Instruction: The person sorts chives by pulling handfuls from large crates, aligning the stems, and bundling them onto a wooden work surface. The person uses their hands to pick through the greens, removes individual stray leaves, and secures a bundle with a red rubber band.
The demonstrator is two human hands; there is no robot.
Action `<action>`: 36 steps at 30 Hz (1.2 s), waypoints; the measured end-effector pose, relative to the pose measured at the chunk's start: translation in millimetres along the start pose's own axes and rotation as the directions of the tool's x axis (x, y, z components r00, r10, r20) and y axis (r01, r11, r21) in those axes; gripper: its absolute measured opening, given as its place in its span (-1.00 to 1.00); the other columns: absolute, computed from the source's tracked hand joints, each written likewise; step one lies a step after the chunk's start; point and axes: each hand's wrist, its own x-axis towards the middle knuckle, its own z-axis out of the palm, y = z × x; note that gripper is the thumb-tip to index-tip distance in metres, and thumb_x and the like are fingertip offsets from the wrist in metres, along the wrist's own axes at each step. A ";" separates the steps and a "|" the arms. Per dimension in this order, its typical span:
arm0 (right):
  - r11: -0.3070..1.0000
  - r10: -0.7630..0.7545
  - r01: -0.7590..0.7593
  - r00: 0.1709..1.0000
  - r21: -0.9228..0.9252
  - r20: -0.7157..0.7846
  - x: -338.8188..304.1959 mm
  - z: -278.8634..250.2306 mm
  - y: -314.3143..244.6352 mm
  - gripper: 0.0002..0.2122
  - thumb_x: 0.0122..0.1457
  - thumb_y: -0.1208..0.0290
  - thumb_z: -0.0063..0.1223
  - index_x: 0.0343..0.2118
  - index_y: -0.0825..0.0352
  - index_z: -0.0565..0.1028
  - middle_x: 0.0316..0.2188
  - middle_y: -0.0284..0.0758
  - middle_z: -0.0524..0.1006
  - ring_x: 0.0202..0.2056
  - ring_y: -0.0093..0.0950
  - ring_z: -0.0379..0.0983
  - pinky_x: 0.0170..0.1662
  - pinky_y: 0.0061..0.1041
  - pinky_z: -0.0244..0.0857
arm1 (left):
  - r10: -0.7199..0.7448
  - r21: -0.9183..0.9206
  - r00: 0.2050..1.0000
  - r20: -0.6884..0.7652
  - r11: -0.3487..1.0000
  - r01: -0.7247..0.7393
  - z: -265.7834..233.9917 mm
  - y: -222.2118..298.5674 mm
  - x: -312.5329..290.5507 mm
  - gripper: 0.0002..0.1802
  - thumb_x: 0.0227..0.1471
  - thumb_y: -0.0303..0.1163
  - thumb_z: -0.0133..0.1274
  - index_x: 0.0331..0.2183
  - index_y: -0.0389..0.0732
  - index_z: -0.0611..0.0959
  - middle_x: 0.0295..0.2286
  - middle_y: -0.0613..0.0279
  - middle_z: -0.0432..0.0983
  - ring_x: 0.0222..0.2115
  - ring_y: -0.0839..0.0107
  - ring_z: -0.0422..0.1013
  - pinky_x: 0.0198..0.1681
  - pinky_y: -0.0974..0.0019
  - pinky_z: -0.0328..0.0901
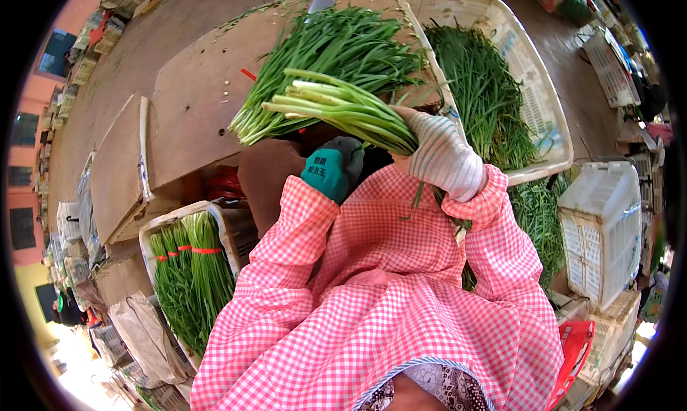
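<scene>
My right hand (447, 153), in a white glove with thin stripes, is closed around a bunch of garlic chives (343, 110). The pale stalk ends point left and the green leaves run back into the palm. My left hand (335, 169), in a teal and dark grey glove, is curled just below the bunch over my lap. Its fingertips are turned away, so whatever they may hold is hidden. Behind the held bunch, a larger heap of garlic chives (343, 46) lies on the brown board table (193, 89).
A white plastic crate (554, 117) with loose greens stands at the right. At the lower left, another crate (152, 228) holds chive bundles (200, 257) tied with red bands. A white basket (601, 232) sits far right. Red strips and a flat grey blade-like piece (322, 3) lie on the table.
</scene>
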 end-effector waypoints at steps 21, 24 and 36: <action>0.692 -0.401 0.608 0.772 -0.389 0.492 195.0 13.0 -66.2 -0.48 -0.09 0.53 0.04 0.02 0.25 0.26 -0.40 -0.16 0.47 -0.36 -0.17 0.45 -0.35 -0.27 0.33 | -0.674 -0.778 0.537 -0.508 0.626 0.050 -330.2 -150.5 -80.7 -0.82 0.02 -0.41 0.05 -0.33 -0.31 0.53 -0.46 0.18 0.46 -0.47 0.42 0.41 -0.27 0.21 0.45; 0.587 -0.454 0.720 0.671 -0.370 0.586 224.9 75.7 -27.4 -0.48 -0.08 0.57 -0.02 0.04 0.30 0.25 -0.40 -0.16 0.48 -0.37 -0.17 0.46 -0.37 -0.28 0.33 | -0.685 -0.737 0.523 -0.508 0.660 0.148 -325.4 -147.6 -64.2 -0.80 0.02 -0.42 0.05 -0.31 -0.35 0.53 -0.47 0.16 0.49 -0.49 0.39 0.45 -0.29 0.27 0.45; 0.616 -0.372 0.712 0.641 -0.337 0.672 253.8 117.1 -2.6 -0.44 -0.12 0.61 -0.01 0.06 0.30 0.25 -0.28 -0.18 0.44 -0.25 -0.18 0.41 -0.24 -0.30 0.33 | -0.511 -0.453 0.823 -0.247 0.812 0.368 -250.1 -133.0 34.8 -0.81 0.05 -0.39 0.02 -0.36 -0.35 0.52 -0.51 0.24 0.49 -0.53 0.53 0.37 -0.42 0.47 0.27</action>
